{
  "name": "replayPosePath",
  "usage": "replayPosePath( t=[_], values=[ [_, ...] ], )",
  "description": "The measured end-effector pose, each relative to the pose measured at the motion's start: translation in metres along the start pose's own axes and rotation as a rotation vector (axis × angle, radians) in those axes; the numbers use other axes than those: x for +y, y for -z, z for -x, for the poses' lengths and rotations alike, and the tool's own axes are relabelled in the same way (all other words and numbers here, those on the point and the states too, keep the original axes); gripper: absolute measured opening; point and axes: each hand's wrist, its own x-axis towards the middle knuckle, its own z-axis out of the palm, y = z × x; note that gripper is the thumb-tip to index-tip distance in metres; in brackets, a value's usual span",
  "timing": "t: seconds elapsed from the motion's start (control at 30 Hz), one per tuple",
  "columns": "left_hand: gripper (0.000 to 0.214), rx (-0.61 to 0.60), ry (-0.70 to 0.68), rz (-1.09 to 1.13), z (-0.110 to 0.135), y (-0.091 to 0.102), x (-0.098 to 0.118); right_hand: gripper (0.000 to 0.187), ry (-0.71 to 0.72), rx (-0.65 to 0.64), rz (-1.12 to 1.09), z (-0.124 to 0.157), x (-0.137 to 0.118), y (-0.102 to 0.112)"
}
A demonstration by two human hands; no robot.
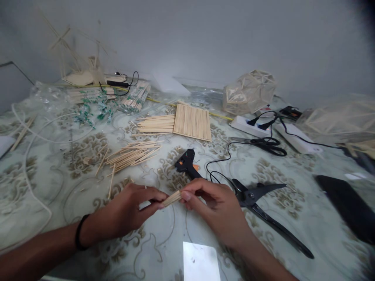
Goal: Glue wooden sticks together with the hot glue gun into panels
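Note:
My left hand (133, 207) and my right hand (215, 207) meet near the table's front, both pinching a small bundle of thin wooden sticks (172, 198) held between them. The fingers of each hand are closed on an end of the bundle. A black band circles my left wrist. Just behind the hands lies a black glue gun (186, 162) with its cord. Black cutting pliers (263, 207) lie right of my right hand.
A loose pile of sticks (131, 154) and a flat panel of glued sticks (192, 121) lie farther back. Black scissors (268, 144), a white power strip (246, 125), stick-built models (249, 91) and a dark phone (347, 205) fill the right. A patterned cloth (88, 187) covers the table.

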Motion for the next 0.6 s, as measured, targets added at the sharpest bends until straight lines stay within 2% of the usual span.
replayPosePath(
  t=[0.17, 0.33, 0.6],
  values=[
    [0.018, -0.008, 0.157, 0.217, -0.004, 0.005, 0.001, 0.023, -0.105, -0.003, -0.193, 0.000, 0.005, 0.000],
    [0.021, 0.002, 0.307, 0.430, -0.005, 0.004, -0.001, 0.027, -0.150, -0.002, -0.307, -0.001, 0.007, 0.001],
    [0.030, 0.048, 0.438, 0.757, -0.005, 0.002, -0.011, 0.025, -0.179, 0.058, -0.410, -0.005, 0.010, 0.000]
  ],
)
